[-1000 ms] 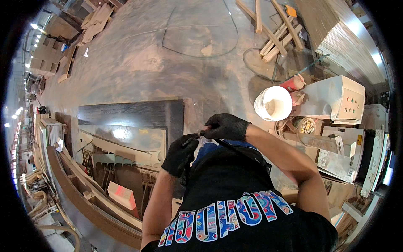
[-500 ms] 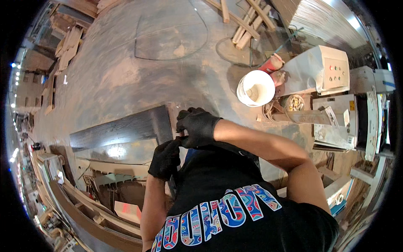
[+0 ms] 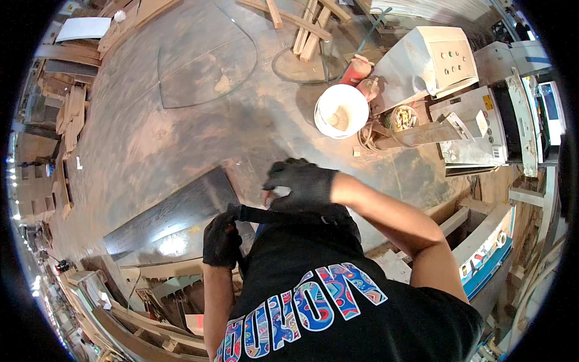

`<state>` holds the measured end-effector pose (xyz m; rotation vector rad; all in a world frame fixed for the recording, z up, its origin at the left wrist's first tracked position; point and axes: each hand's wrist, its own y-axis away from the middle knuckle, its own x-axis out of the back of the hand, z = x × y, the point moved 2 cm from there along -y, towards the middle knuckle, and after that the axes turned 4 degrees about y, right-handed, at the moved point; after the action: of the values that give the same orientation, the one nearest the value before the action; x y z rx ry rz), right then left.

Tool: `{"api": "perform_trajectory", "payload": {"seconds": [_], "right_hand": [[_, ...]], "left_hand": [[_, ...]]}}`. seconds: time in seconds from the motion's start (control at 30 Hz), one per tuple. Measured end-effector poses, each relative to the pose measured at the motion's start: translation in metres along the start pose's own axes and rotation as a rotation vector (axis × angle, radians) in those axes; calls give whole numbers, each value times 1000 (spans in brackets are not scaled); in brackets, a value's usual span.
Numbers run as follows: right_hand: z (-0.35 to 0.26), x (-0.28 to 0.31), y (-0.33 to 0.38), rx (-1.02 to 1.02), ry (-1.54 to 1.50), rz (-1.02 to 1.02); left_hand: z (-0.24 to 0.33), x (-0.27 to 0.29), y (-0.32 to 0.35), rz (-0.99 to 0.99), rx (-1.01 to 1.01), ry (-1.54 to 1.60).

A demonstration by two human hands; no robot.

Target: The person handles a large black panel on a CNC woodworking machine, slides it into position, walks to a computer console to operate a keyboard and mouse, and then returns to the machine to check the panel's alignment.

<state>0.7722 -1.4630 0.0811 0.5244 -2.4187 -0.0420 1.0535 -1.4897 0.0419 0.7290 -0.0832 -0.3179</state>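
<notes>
On the far left I see stacks of timber offcuts (image 3: 71, 114) along the edge of the dusty workshop floor (image 3: 181, 139). Nearer in lies the dark wood-grain panel (image 3: 172, 217), flat and glossy, one corner pointing up the picture and its near end running under my hands. It looks clean and finished on the face, with a bright glare spot near its lower edge.

My left hand (image 3: 221, 239), in a black glove, has its fingers curled tight on the near end of a dark strap (image 3: 277, 215) that runs across just above my chest. My right hand (image 3: 300, 183), also gloved, is bunched at the other end of it, the fingers drawn together on what seems a small clip; I cannot tell exactly what they pinch.

As I judge it, the panel is set down and waiting, while the strap is only mid-adjustment, not yet settled.

Further right stand a white bucket (image 3: 341, 110), a red extinguisher (image 3: 354, 70) beside it, and grey machine cabinets (image 3: 431, 60).
</notes>
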Motion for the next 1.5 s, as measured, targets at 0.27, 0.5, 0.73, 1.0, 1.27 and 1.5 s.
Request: {"api": "perform_trajectory", "payload": {"seconds": [0.27, 0.5, 0.73, 1.0, 1.27, 1.5], "right_hand": [[37, 5, 111, -150, -420, -135], [27, 0, 142, -369, -392, -219], [32, -8, 144, -517, -347, -333], [30, -4, 138, -624, -584, -393], [30, -6, 129, -663, -641, -296], [34, -7, 127, -656, -789, -102]], "left_hand": [[9, -3, 0, 61, 147, 123], [5, 1, -4, -2, 159, 256], [13, -10, 3, 76, 124, 187], [3, -1, 5, 6, 73, 58], [-8, 3, 1, 52, -113, -111], [42, -41, 30, 80, -187, -369]]}}
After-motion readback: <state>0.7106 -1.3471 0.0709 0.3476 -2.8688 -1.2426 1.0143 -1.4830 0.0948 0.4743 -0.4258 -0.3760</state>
